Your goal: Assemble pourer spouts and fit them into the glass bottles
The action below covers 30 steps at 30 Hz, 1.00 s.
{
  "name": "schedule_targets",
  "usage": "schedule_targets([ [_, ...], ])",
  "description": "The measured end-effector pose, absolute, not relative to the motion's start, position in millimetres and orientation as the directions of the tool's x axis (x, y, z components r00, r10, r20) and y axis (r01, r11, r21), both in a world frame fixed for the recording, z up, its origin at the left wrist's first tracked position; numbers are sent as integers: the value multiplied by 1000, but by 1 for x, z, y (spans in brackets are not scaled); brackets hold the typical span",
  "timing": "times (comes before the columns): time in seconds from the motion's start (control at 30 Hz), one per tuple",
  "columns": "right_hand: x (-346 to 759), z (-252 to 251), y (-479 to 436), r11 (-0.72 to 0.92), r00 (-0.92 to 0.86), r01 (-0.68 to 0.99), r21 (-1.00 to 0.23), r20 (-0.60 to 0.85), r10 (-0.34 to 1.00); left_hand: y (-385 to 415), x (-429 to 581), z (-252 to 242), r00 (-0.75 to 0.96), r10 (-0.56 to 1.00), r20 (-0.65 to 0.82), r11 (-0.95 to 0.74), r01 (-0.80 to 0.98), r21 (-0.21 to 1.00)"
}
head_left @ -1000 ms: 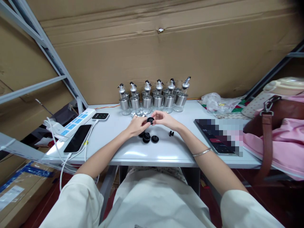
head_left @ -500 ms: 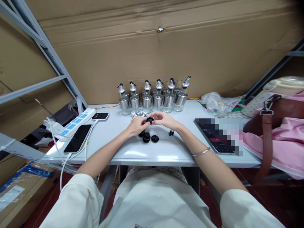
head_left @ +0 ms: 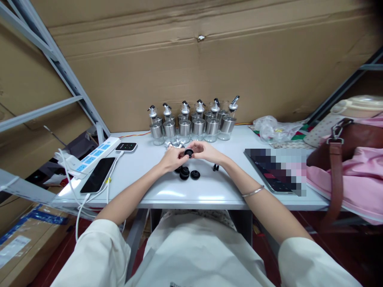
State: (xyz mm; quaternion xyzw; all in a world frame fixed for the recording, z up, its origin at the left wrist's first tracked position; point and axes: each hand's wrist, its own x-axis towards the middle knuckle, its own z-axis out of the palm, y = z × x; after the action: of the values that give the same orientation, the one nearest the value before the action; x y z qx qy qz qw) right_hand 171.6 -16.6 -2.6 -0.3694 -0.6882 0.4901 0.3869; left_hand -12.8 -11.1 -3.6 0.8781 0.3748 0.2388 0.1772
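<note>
- Disc, black, round and stepped, sat between your two hands over the middle of the glossy pale-grey table.
- Your left hand gripped its left side, thumb and fingers closed on the edge.
- Your right hand pinched its right side with the fingertips; a thin silver bangle circled that forearm.
- Small cluster of matching black discs lay just below your left hand, partly hidden by it; one separate black disc lay flat just right of them.
- Small black pieces stood near your right wrist, apart from the discs.
- Loose silver-coloured fittings lay just behind your left hand, partly covered.
- Six clear glass bottles with brushed-metal sleeves lined the front row beyond, topped by silver pourers with black tips; the rightmost pourer leaned. More bottles showed partly behind.
</note>
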Motion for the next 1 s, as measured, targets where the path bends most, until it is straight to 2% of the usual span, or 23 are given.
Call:
schedule_targets([
  [0.37,172,-9,-15,315,-414,185,-931,216,884,-12,-10,-4,581,756,302,-651,618,442],
  [0.63,170,-5,-17,286,-405,196,-938,188,895,-12,-9,-4,579,757,303,-649,611,454],
  [1.0,170,-4,-19,317,-404,186,-930,221,888,-13,-7,-2,553,769,321,-636,614,467],
])
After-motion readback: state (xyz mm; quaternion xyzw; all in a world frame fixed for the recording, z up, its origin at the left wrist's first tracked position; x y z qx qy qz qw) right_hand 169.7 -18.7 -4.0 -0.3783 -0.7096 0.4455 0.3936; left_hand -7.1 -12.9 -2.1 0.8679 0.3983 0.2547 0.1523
